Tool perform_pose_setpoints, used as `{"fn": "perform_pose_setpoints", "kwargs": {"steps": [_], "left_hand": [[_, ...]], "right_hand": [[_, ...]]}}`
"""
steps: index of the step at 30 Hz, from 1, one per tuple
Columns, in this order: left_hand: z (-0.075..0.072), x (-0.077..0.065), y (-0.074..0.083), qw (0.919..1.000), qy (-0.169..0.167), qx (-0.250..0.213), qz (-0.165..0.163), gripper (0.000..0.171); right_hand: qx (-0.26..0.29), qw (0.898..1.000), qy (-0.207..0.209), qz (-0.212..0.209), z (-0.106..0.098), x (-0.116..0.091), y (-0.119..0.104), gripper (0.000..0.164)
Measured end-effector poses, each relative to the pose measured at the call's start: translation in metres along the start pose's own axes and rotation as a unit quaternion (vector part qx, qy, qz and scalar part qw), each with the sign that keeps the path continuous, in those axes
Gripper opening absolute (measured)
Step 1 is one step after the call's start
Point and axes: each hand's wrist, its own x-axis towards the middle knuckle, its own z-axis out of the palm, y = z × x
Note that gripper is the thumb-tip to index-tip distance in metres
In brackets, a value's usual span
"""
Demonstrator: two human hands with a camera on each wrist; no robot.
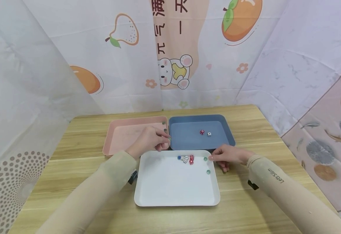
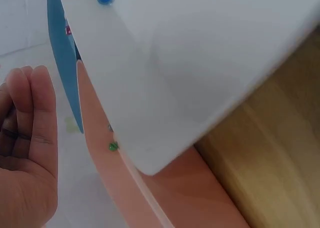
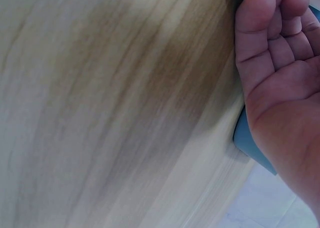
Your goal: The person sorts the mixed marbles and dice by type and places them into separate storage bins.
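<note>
My left hand [image 1: 150,139] is over the right end of the pink tray [image 1: 107,143], pinching a small green marble [image 1: 169,138] between its fingertips. In the left wrist view that marble is hidden. Two more marbles lie in the pink tray; one shows as a green marble [image 2: 113,146] there. My right hand [image 1: 230,155] is at the upper right corner of the white tray [image 1: 173,185], its fingertips right beside a green marble [image 1: 205,159]. Another green marble [image 1: 208,172] lies lower down. Along the white tray's far side are red dice [image 1: 192,157], white dice [image 1: 185,159] and a blue marble [image 1: 179,157].
A blue tray [image 1: 185,143] stands behind the white one, next to the pink tray, holding a red die [image 1: 202,132] and a white die [image 1: 209,134]. All stand on a wooden table [image 1: 79,146]. A printed curtain [image 1: 115,71] hangs behind the table.
</note>
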Motion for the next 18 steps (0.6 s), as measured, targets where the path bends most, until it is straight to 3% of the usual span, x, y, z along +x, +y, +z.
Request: {"fn": "perform_pose_setpoints", "kwargs": {"steps": [7, 18], "left_hand": [[-0.011, 0.002, -0.007, 0.9991, 0.008, 0.016, 0.039, 0.019], [-0.029, 0.003, -0.016, 0.9982, 0.022, 0.025, 0.049, 0.022]], "right_hand": [[0.002, 1.0, 0.0, -0.001, 0.001, 0.001, 0.001, 0.045], [0.006, 1.0, -0.002, -0.002, 0.0, 0.001, 0.001, 0.045]]}}
